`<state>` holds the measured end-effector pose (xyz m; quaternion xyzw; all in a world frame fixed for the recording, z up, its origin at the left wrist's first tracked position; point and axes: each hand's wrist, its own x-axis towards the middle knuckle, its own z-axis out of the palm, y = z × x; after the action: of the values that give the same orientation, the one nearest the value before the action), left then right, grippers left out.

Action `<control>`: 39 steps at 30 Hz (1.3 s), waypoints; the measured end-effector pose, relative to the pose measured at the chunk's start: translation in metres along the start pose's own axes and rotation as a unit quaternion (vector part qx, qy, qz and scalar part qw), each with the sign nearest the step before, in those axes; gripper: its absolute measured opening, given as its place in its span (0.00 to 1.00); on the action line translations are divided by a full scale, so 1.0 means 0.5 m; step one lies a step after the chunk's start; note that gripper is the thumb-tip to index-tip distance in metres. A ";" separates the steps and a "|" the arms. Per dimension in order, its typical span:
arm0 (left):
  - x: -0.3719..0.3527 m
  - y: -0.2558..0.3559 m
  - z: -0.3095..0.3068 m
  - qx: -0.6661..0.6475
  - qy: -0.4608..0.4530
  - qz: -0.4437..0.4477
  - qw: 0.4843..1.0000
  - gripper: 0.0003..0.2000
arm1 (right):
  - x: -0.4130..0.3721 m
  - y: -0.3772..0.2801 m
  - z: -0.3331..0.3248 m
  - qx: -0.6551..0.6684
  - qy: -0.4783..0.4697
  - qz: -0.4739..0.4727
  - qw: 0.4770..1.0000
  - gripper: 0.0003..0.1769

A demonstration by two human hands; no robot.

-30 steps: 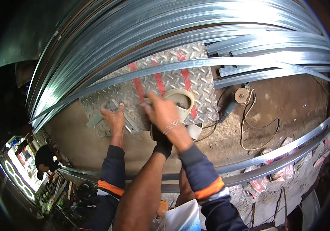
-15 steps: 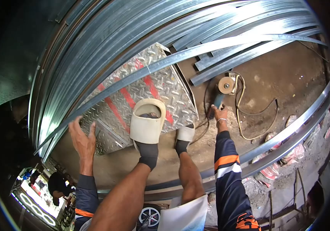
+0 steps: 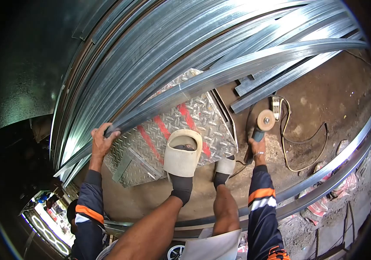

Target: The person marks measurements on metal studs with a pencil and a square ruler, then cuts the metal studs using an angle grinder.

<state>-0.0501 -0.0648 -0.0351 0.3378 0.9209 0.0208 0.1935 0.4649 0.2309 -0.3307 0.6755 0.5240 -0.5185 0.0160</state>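
Note:
My left hand (image 3: 102, 143) is closed around a long galvanized steel channel (image 3: 220, 79), its fingers over the top edge. The channel slants up to the right across a diamond-tread metal plate (image 3: 218, 125) with red painted stripes. A thin mark crosses the channel near its middle. In my right hand (image 3: 257, 149) is an angle grinder (image 3: 259, 134), gripped by its body. Its round, brownish disc (image 3: 266, 120) faces up and stands apart from the channel. My foot in a cream slide sandal (image 3: 180, 160) rests on the plate.
A large stack of steel channels (image 3: 151, 56) fills the back and left. Shorter channel ends (image 3: 254, 95) jut out at right. A power strip (image 3: 275, 106) and looping cable (image 3: 286, 151) lie on the floor. Long bars (image 3: 319, 169) and rubble sacks (image 3: 317, 206) line the right side.
My left hand has gone from open beside the channel to gripping it. The channel has turned, showing a wider face. The grinder stays in my right hand. The view has shifted.

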 end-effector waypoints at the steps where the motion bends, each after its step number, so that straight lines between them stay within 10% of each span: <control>1: 0.011 0.008 -0.006 -0.012 -0.035 -0.036 0.999 0.24 | -0.034 0.006 -0.004 0.001 0.004 -0.016 1.000 0.33; 17: 0.069 0.137 0.058 -0.076 -0.166 -0.046 0.982 0.34 | -0.267 0.038 -0.089 0.059 0.049 0.018 0.997 0.25; 20: 0.058 0.153 0.038 -0.079 -0.196 -0.014 0.977 0.33 | -0.311 0.011 -0.155 -0.317 0.020 0.086 0.944 0.38; 25: 0.044 0.171 0.032 -0.090 -0.109 0.028 0.990 0.26 | -0.399 -0.088 -0.304 -0.463 -0.045 0.136 0.875 0.46; 30: 0.043 0.361 -0.037 0.063 0.096 0.178 0.977 0.27 | -0.469 -0.170 -0.313 0.009 0.114 0.022 0.993 0.32; 34: -0.038 0.598 0.023 -0.400 -0.304 0.230 0.833 0.38 | -0.478 -0.303 -0.229 0.363 0.118 0.059 0.923 0.16; 36: -0.100 0.682 0.101 -0.307 -0.350 0.353 0.812 0.47 | -0.485 -0.388 -0.196 0.412 0.116 0.037 0.903 0.18; 38: -0.118 0.744 0.104 -0.224 -0.583 0.227 0.748 0.53 | -0.489 -0.421 -0.166 0.416 0.146 0.008 0.898 0.17; 39: -0.141 0.717 0.164 -0.342 -0.483 0.263 0.762 0.49 | -0.486 -0.410 -0.167 0.396 0.160 -0.007 0.904 0.19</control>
<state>0.2494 0.1600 -0.0260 0.4438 0.5124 0.2187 0.7019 0.3947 0.2020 -0.0109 0.6965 0.2755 -0.5686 -0.3402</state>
